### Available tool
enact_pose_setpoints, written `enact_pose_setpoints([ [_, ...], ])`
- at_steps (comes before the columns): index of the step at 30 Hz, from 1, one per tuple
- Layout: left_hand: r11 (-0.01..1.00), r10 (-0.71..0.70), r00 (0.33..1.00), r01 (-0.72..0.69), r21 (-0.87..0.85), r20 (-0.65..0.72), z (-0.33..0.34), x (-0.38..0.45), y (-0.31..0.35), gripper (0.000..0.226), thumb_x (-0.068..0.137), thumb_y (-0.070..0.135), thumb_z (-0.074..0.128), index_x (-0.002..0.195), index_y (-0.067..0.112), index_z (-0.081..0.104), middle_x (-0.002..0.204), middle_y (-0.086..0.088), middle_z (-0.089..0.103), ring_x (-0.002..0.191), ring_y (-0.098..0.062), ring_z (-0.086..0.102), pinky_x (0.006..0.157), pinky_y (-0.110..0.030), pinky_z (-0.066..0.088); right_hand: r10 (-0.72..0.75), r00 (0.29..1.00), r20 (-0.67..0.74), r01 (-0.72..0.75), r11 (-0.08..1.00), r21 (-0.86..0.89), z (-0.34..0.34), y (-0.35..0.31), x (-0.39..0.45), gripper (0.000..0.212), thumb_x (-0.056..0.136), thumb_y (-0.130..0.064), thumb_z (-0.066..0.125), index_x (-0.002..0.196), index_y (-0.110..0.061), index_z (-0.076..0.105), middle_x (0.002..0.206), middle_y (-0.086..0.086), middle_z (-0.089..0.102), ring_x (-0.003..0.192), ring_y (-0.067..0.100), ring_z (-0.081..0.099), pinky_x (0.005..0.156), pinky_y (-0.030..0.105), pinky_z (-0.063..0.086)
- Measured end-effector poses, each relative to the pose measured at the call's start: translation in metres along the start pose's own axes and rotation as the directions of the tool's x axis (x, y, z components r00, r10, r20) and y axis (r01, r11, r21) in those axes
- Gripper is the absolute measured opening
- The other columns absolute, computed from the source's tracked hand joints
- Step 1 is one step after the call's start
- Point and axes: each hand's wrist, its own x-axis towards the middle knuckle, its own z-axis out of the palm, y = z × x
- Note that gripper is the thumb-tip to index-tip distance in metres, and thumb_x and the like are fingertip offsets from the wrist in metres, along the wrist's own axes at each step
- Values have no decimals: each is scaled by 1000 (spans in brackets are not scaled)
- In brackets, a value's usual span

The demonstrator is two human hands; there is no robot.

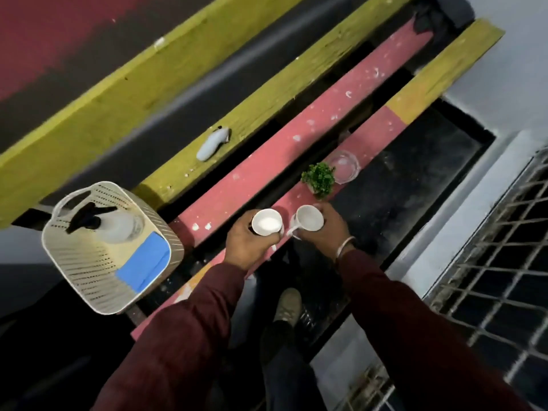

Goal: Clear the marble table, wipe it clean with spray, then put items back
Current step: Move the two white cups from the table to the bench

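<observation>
From the camera on my head I looked down on both my arms in dark red sleeves, each hand holding a white cup over the near pink plank of a painted slatted bench [296, 149]. My left hand [249, 244] had its fingers curled round the left cup [266, 222], which stood upright with its pale inside facing me. My right hand [326, 229], a thin bangle at its wrist, gripped the right cup [310, 218] from the side, the handle pointing toward my other hand; the two cups were just beside each other, not clearly touching. Whether either cup rested on the plank or hung just above it, I could not tell. Farther along that same plank stood a small green plant [318, 178], and just beyond it, touching or nearly so, a clear glass dish [344, 167]. The dark marble table [415, 179] lay to the right of the plank, its speckled top running along the bench's edge. On the yellow plank farther off lay a small pale object [212, 143], too blurred to name. At the bench's left end sat a cream slotted basket [86, 271] holding a spray bottle [109, 225] with a dark trigger head and a blue cloth [145, 262] folded against its near right corner. My shoe [286, 305] showed below, between my arms.
</observation>
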Motion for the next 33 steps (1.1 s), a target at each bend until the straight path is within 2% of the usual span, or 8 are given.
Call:
enact_pose_setpoints([
  [2,997,-2,1000,3,72,-13,11,15,-17,53,62,23,96,109,22,71,100,6,75,88,-10,68,81,-24,55,-107,994,34,110,983,-143,4,13,22,69,55,-16,90,117,-13,59,112,6,62,99,17,58,85,21,41],
  [5,993,3,1000,-3,120,-2,24,34,-34,50,65,17,94,106,26,67,97,8,71,87,-9,65,76,-12,49,-170,961,216,249,874,-418,16,24,59,74,62,-8,81,130,-4,51,131,18,51,122,32,48,100,27,32],
  [8,989,16,999,-10,148,-40,33,52,-46,52,62,17,94,102,32,64,95,9,71,87,-11,65,79,-23,51,-135,928,346,325,744,-583,24,28,84,80,66,-8,75,139,-12,42,140,12,45,128,33,42,107,35,33],
  [12,985,-17,997,30,172,-80,45,71,-60,57,61,19,95,110,21,67,101,4,71,93,-17,66,80,-27,52,-125,916,382,348,722,-598,33,30,105,74,74,-1,64,143,-14,39,146,13,39,134,34,36,111,38,31],
  [20,979,-92,993,102,175,-68,59,67,-68,64,64,14,94,115,9,54,101,-3,64,89,-20,58,63,-21,36,-82,895,438,369,689,-624,38,37,118,80,75,6,57,147,-13,27,152,14,24,139,34,28,109,43,33],
  [26,954,-74,997,78,291,-26,54,65,-56,96,60,32,97,140,9,49,135,-14,56,121,-31,56,96,-34,47,-180,868,463,479,549,-685,35,26,104,91,70,-12,73,148,-10,26,152,12,27,142,30,21,116,38,23],
  [30,930,35,998,-52,364,52,34,61,-39,97,66,34,93,145,5,45,145,-16,47,134,-31,45,106,-30,36,-204,880,429,469,518,-715,37,13,92,92,68,-20,76,146,-9,28,154,13,26,142,31,22,116,38,21],
  [33,882,101,991,-133,452,93,15,59,-28,101,67,36,87,152,9,39,156,-17,36,144,-32,36,116,-37,34,-222,891,396,451,527,-720,37,-1,80,85,72,-18,67,147,-7,28,156,14,22,142,31,22,117,42,19],
])
